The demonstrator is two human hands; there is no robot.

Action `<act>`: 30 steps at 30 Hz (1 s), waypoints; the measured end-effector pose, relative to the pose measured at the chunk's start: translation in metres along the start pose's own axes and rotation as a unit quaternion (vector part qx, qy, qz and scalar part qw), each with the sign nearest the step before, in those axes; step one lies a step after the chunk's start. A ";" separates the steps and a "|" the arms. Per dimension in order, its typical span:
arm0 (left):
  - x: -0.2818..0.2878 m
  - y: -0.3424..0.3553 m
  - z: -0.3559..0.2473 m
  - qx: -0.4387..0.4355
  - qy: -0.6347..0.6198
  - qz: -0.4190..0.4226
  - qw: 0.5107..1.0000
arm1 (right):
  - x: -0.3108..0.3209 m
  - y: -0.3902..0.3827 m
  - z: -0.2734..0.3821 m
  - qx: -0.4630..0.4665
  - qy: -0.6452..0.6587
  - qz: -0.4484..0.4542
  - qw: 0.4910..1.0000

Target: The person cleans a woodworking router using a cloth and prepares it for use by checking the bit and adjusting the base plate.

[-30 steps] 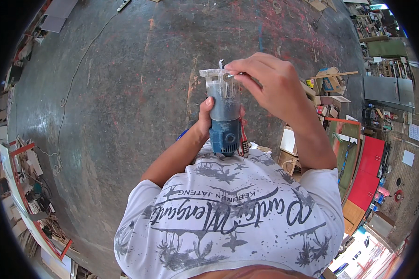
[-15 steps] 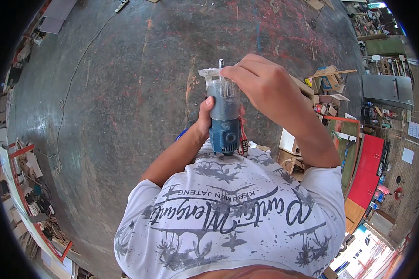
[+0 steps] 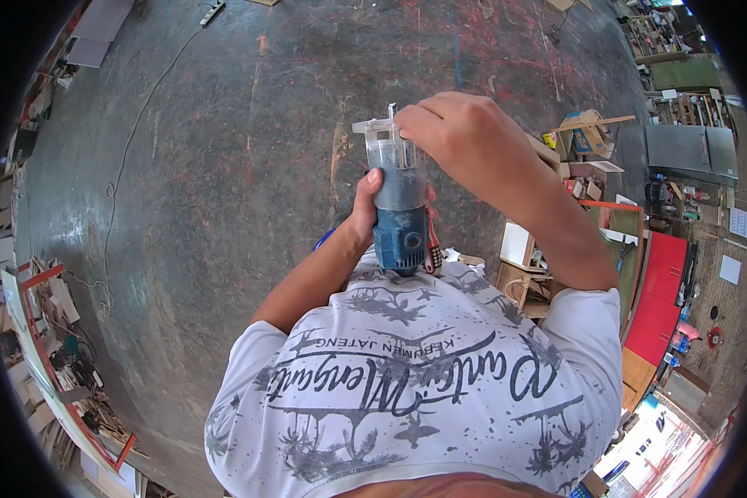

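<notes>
While my left hand (image 3: 365, 206) is gripping the blue router (image 3: 401, 234), I'm steadying my right hand (image 3: 466, 134) at its clear base (image 3: 379, 133), that hand's grasp impossible to tell.

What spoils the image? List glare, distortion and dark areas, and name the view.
Head view: pale sheen on the floor at left; washed-out bright area at lower right; fisheye bending in the red cupboard; black corners; power tool fairly clear.
</notes>
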State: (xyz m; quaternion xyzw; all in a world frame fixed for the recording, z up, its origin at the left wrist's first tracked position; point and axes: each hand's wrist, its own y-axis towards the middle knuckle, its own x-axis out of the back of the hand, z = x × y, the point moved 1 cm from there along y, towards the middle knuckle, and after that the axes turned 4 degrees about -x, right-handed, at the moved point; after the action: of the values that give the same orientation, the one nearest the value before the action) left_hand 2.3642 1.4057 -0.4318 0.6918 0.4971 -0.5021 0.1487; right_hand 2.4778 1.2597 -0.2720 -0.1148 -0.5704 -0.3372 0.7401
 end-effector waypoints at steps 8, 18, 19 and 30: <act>0.000 -0.001 0.000 0.010 -0.004 -0.009 1.000 | -0.008 -0.005 -0.005 -0.005 -0.030 0.014 0.999; 0.003 -0.002 0.001 0.007 0.004 -0.006 1.000 | -0.006 -0.010 -0.006 -0.004 0.015 0.012 1.000; 0.002 -0.002 0.002 0.016 0.007 -0.009 1.000 | -0.004 -0.010 -0.005 0.005 0.014 0.003 1.000; -0.001 -0.001 0.000 0.012 0.010 0.000 1.000 | -0.004 -0.015 -0.009 -0.043 0.018 0.015 0.999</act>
State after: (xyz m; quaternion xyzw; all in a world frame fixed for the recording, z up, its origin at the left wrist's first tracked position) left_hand 2.3631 1.4056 -0.4304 0.6987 0.4924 -0.5010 0.1354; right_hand 2.4746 1.2455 -0.2819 -0.1487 -0.5402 -0.3519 0.7499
